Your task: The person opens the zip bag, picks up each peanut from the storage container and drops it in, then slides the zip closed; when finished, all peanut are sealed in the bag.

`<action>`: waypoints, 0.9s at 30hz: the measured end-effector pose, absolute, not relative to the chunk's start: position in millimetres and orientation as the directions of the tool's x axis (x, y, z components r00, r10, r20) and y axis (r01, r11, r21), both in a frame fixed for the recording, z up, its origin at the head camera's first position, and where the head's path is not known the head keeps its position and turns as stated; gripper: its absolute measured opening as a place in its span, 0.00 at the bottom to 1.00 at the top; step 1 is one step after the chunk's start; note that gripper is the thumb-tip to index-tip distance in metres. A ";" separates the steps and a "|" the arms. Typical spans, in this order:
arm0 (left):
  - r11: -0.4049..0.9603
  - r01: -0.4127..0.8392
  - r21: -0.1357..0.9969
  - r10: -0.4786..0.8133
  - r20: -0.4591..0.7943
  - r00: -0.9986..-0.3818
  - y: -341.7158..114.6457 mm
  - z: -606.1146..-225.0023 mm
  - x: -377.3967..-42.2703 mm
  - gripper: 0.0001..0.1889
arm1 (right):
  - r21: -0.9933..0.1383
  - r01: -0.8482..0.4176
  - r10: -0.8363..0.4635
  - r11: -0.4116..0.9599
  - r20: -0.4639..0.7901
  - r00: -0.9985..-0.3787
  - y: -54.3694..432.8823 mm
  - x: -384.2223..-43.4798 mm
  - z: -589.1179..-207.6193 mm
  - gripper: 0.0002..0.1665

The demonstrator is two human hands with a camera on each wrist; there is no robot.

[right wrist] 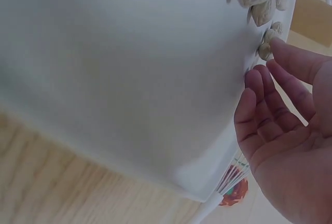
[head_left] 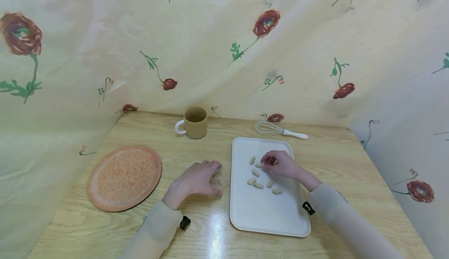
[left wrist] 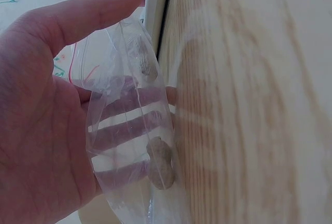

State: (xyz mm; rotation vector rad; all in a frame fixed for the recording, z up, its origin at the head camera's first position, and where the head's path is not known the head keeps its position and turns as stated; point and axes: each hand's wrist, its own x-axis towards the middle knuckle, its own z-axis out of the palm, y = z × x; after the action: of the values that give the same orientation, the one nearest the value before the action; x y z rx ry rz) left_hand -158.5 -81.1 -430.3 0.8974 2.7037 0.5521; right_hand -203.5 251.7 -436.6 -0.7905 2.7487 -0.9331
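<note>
My left hand point(head_left: 201, 179) is beside the white tray, curved around a clear zip bag point(left wrist: 124, 105). Through the plastic, in the left wrist view, I see its fingers and a peanut point(left wrist: 161, 164), with another peanut point(left wrist: 147, 60) higher up. The thumb lies along the bag's upper end. Over the white tray point(head_left: 263, 216) my right hand point(head_left: 282, 165) reaches down with bent fingers. Its thumb and index tips are spaced at a peanut point(head_left: 258, 165), with a gap between them. Several other peanuts point(head_left: 258, 186) lie scattered on the tray.
A round orange mat point(head_left: 124, 179) lies at the left of the wooden table point(head_left: 196, 239). Towards the back stands a tan mug point(head_left: 196, 128) with a white handle. Behind the tray is a white whisk point(head_left: 280, 129). Floral cloth point(head_left: 210, 56) hangs around the table.
</note>
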 end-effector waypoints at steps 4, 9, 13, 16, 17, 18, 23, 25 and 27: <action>0.741 0.525 0.418 0.613 -0.103 -0.783 -80.9 -429.8 -157.8 0.42 | -0.608 -0.436 -0.536 0.664 0.020 -0.844 252.8 -204.2 -437.4 0.08; 0.742 0.526 0.417 0.613 -0.102 -0.784 -80.7 -429.5 -157.4 0.42 | -0.606 -0.443 -0.551 0.661 0.008 -0.834 253.4 -206.0 -438.9 0.08; 0.741 0.525 0.418 0.613 -0.102 -0.784 -80.4 -429.3 -157.2 0.42 | -0.599 -0.452 -0.553 0.661 0.019 -0.833 253.9 -207.1 -441.2 0.06; 0.741 0.526 0.418 0.614 -0.103 -0.783 -80.1 -429.3 -157.3 0.43 | -0.598 -0.453 -0.550 0.661 0.024 -0.835 253.7 -206.2 -441.5 0.05; 0.741 0.526 0.417 0.614 -0.104 -0.783 -80.1 -429.4 -157.4 0.43 | -0.600 -0.452 -0.549 0.661 0.024 -0.835 253.6 -205.9 -441.4 0.05; 0.741 0.526 0.417 0.614 -0.105 -0.782 -80.0 -429.4 -157.4 0.43 | -0.599 -0.450 -0.547 0.662 0.023 -0.837 253.4 -205.5 -441.2 0.05; 0.742 0.527 0.414 0.614 -0.105 -0.782 -80.2 -430.1 -158.0 0.43 | -0.596 -0.449 -0.544 0.666 0.024 -0.839 252.7 -204.2 -439.7 0.05; 0.742 0.527 0.414 0.614 -0.104 -0.783 -80.4 -430.2 -158.0 0.43 | -0.594 -0.449 -0.541 0.667 0.027 -0.840 252.6 -203.4 -438.8 0.06; 0.741 0.528 0.415 0.615 -0.103 -0.782 -80.5 -430.4 -158.0 0.43 | -0.592 -0.450 -0.538 0.669 0.032 -0.842 252.4 -202.3 -437.6 0.06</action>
State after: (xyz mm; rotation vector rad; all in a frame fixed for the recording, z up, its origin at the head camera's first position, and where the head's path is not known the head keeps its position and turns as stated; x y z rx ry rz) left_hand -158.0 -80.5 -430.4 0.9027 2.7087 0.5416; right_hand -202.3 252.4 -437.6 -0.8147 2.7347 -0.9119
